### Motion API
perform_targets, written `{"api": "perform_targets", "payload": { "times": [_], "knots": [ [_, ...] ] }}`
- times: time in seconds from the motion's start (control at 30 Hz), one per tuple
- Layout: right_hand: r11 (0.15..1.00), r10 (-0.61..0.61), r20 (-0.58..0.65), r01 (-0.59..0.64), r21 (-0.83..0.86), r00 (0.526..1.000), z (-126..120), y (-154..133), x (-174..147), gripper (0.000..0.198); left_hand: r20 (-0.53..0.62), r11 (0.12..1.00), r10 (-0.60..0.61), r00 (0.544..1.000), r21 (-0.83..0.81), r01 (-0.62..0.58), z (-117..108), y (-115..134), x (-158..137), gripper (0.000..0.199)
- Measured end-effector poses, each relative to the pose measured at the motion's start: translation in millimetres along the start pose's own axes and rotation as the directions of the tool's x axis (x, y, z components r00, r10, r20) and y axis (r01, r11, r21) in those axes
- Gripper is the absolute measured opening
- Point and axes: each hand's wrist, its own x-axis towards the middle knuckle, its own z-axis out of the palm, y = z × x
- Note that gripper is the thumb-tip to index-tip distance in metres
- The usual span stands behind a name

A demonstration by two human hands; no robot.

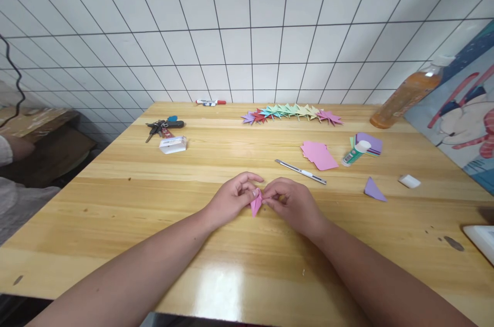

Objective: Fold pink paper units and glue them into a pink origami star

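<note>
A small pink folded paper piece [255, 206] lies near the middle of the wooden table, its pointed end toward me. My left hand [233, 195] pinches its left side between thumb and fingers. From the right, my right hand [289, 202] grips the paper's other edge with thumb and forefinger. The fingertips hide the upper part of the folds. Just beyond my right hand lies a slim silver utility knife [300, 171], and behind that a stack of pink paper sheets [319, 155].
A curved row of folded paper stars [289, 112] lies by the tiled wall. To the right are a glue stick [355, 153], purple paper [369, 142], a purple triangle [374, 190], an eraser [409, 181] and a leaning bottle [409, 92]. Keys [164, 127], a small white box [173, 145] and markers [210, 103] sit left.
</note>
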Motion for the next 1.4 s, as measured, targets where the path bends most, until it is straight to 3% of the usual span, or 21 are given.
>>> {"api": "perform_targets", "payload": {
  "times": [0.23,0.47,0.77,1.03,1.23,1.4],
  "knots": [
    [0.997,0.028,0.034,-0.026,-0.073,0.999,-2.0,-0.6,-0.5,0.007,0.059,0.994,0.079,0.995,0.067,-0.083,2.1,-6.0,-1.4,0.039],
    [0.998,0.057,0.011,-0.057,0.008,0.998,0.7,6.5,1.8,0.01,0.035,0.997,0.057,0.998,0.049,-0.059,2.6,-4.9,-0.5,0.04],
    [0.995,0.096,-0.002,-0.096,-0.018,0.995,2.0,4.9,1.8,0.006,0.028,0.988,0.079,0.997,0.132,-0.082,4.4,-8.2,-3.5,0.039],
    [0.997,0.081,-0.045,-0.08,0.016,0.996,2.4,2.9,1.4,0.001,-0.021,0.985,0.068,0.997,0.158,-0.064,5.0,-7.6,-2.8,0.041],
    [0.997,0.001,-0.074,0.005,0.082,0.997,0.9,2.2,1.5,0.011,-0.022,0.992,0.051,0.998,0.118,-0.048,4.8,-4.6,-1.7,0.041],
    [0.998,0.04,-0.059,-0.037,0.048,0.997,0.4,1.0,0.9,0.007,-0.029,0.993,0.041,0.999,0.113,-0.038,5.8,-2.9,-1.6,0.04]
  ]
}}
